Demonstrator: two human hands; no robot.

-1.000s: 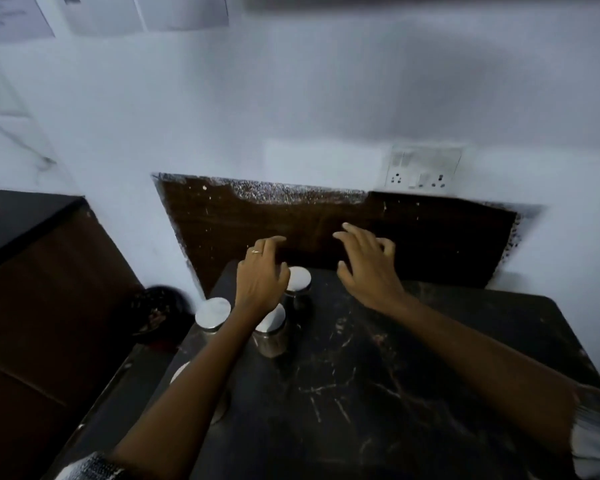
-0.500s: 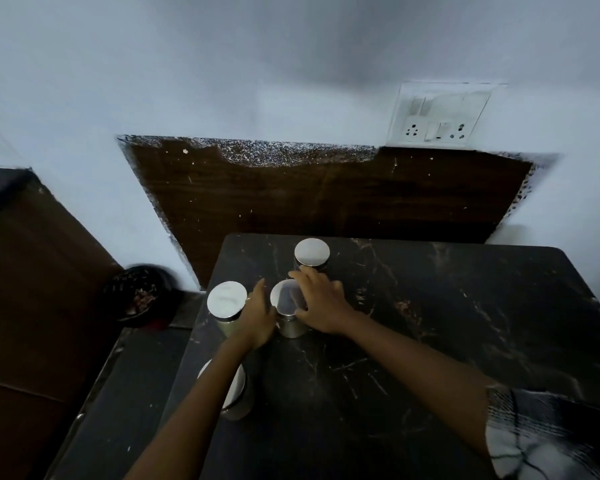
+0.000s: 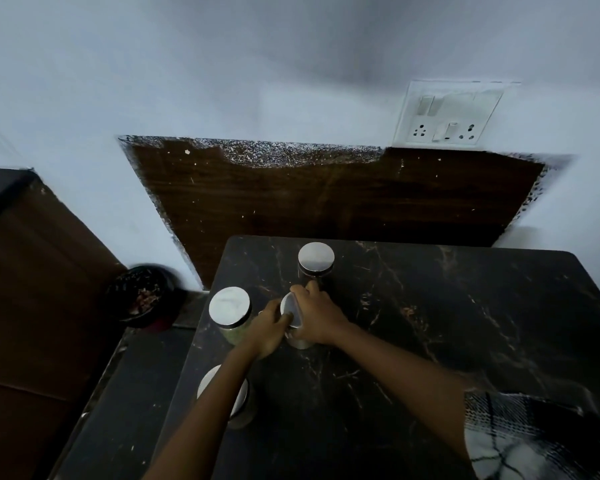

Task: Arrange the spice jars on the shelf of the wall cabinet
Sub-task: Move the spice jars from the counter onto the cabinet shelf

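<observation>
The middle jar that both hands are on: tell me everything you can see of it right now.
The middle jar is a small round jar with a flat, shiny silver lid and a clear-looking body; its contents cannot be made out. It stands upright on the dark marbled table, among three other silver-lidded jars. The right hand curls over its lid and far side, while the left hand grips its near-left side. Most of the lid is covered.

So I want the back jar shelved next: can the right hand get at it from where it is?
Probably yes: the right hand grips the middle jar, its fingers just short of the back jar, nothing between.
</observation>
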